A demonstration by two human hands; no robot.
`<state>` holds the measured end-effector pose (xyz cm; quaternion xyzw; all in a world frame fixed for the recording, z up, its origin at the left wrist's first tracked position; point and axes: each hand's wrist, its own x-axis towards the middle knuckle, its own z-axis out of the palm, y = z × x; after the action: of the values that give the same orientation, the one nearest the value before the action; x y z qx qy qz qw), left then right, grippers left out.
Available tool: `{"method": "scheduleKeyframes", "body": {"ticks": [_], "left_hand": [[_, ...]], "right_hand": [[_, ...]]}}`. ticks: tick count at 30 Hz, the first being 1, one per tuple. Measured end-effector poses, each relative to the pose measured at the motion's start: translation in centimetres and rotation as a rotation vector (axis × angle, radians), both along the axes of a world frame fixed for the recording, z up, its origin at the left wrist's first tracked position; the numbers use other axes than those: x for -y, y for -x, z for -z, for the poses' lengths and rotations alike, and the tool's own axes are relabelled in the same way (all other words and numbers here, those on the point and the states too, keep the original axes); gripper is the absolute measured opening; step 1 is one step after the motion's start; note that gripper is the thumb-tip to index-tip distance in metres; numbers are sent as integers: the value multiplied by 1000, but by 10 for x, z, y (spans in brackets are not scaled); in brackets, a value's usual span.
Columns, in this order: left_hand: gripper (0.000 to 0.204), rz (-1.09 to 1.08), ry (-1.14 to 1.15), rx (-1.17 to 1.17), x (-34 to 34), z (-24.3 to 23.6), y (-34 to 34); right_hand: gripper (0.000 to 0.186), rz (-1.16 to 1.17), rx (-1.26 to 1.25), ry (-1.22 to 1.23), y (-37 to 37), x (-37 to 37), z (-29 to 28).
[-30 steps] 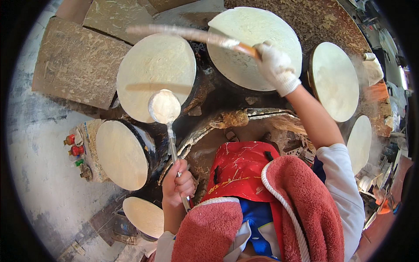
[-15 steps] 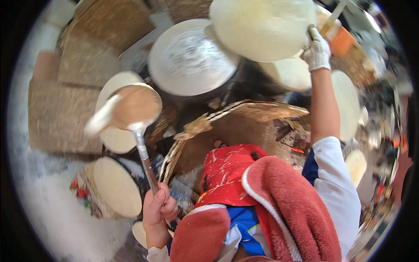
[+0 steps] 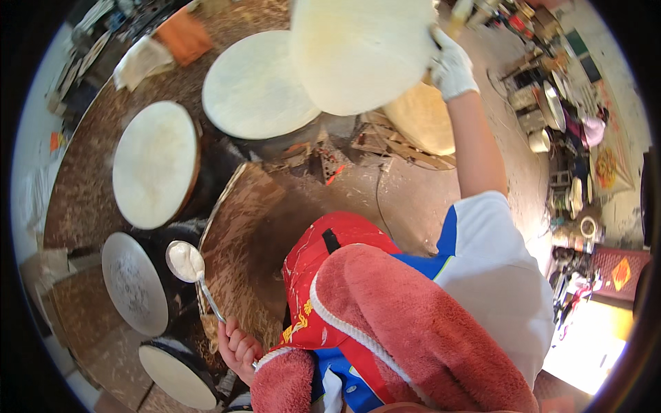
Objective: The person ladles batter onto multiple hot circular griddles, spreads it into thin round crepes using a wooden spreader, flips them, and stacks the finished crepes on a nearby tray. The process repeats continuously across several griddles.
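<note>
My left hand (image 3: 239,349) is bare and closed round the handle of a metal ladle (image 3: 211,303). Thick white batter (image 3: 184,260) fills the ladle's bowl. My right hand (image 3: 454,69), in a white knit glove, is raised at the upper right. It grips the edge of a large, thin, pale round flatbread (image 3: 361,58). This sheet hangs over part of another pale round (image 3: 258,86), which lies on a round surface. A greyish metal griddle (image 3: 134,286) with dark marks is left of the ladle.
More pale rounds (image 3: 155,165) lie on griddles arranged in an arc to my left. A curved cardboard sheet (image 3: 241,234) stands beside my red apron. A tan round (image 3: 421,120) rests over wooden slats. At far left is an orange cloth (image 3: 184,38); shelves and utensils line the right.
My body has turned right, so the griddles have shifted left in view. Both hands keep their hold on the ladle and the flatbread. The ladle bowl now appears smaller, with batter in it.
</note>
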<state>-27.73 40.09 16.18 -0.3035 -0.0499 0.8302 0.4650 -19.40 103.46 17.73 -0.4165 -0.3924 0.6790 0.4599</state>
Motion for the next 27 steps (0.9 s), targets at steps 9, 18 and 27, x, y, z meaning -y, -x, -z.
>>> {"method": "scheduleKeyframes", "body": {"ticks": [9,18,27], "left_hand": [[32,109,105,2,-92,-4,-6],[30,102,118,-11,-122,-17,-28],[29,-185,-57,-45,-67,14,-82]], "right_hand": [[21,512,220,221,-231,-1,191],[32,599,427,253,-258,-24,206],[58,100,1446,-350,-209,-9,176]]}}
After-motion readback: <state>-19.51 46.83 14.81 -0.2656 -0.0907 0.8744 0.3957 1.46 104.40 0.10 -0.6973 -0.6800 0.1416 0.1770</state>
